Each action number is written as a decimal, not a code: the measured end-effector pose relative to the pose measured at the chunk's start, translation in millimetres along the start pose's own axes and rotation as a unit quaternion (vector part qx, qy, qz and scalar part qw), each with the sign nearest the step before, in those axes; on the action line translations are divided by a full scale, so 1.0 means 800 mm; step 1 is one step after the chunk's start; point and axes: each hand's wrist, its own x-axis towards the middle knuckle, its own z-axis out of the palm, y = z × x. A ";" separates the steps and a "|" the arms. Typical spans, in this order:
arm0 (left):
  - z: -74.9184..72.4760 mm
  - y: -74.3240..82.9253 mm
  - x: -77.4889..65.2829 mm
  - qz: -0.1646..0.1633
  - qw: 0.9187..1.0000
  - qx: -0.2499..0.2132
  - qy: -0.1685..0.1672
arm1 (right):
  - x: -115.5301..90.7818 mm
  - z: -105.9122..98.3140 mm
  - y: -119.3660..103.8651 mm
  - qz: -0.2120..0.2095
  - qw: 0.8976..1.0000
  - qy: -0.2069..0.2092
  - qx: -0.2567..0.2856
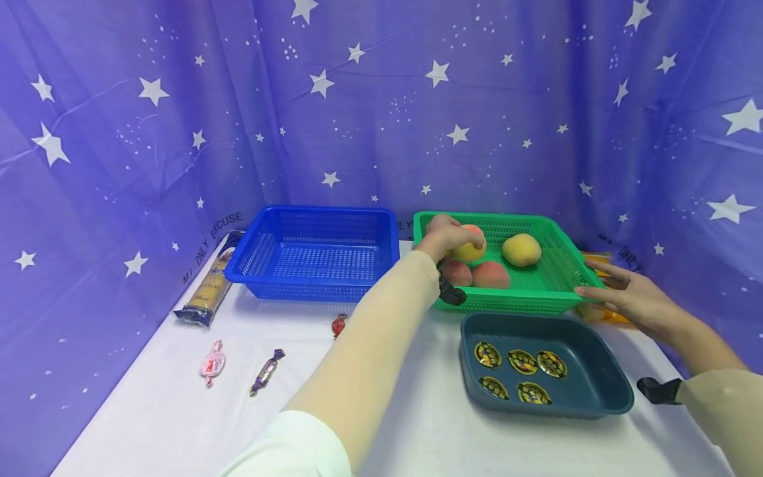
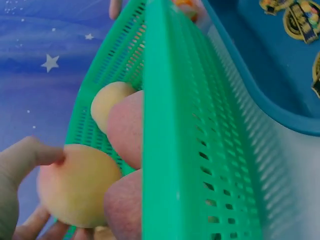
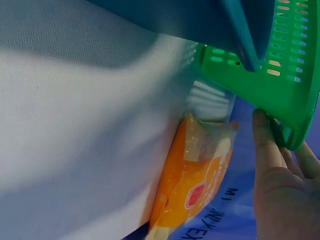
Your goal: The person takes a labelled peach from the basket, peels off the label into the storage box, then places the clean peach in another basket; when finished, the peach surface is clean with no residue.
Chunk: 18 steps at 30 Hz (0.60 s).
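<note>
My left hand grips a yellow-red peach at the left end of the green basket. Seen from the left wrist, its thumb presses the top of this peach while fingers curl beneath. Two redder peaches lie beside it, near the basket's front wall. A yellow peach sits farther right. At the right end, my right hand holds the basket's rim between thumb and fingers; the right wrist view shows them around the green corner.
A blue basket stands left of the green one. In front lies a teal tray with several round black-gold packets. An orange packet rests by the right curtain. Wrapped candies and a long yellow packet lie at left.
</note>
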 end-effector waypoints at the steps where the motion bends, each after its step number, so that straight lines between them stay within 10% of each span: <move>1: 0.001 -0.001 -0.002 0.002 1.000 -0.001 0.001 | -0.001 0.000 0.000 0.002 1.000 -0.001 -0.001; 12: -0.020 -0.019 -0.034 0.084 0.996 0.009 -0.002 | 0.005 0.006 0.001 -0.001 0.999 -0.008 0.037; 18: -0.044 -0.038 -0.048 0.165 0.985 0.048 0.012 | 0.001 0.005 -0.022 -0.018 0.998 0.008 -0.056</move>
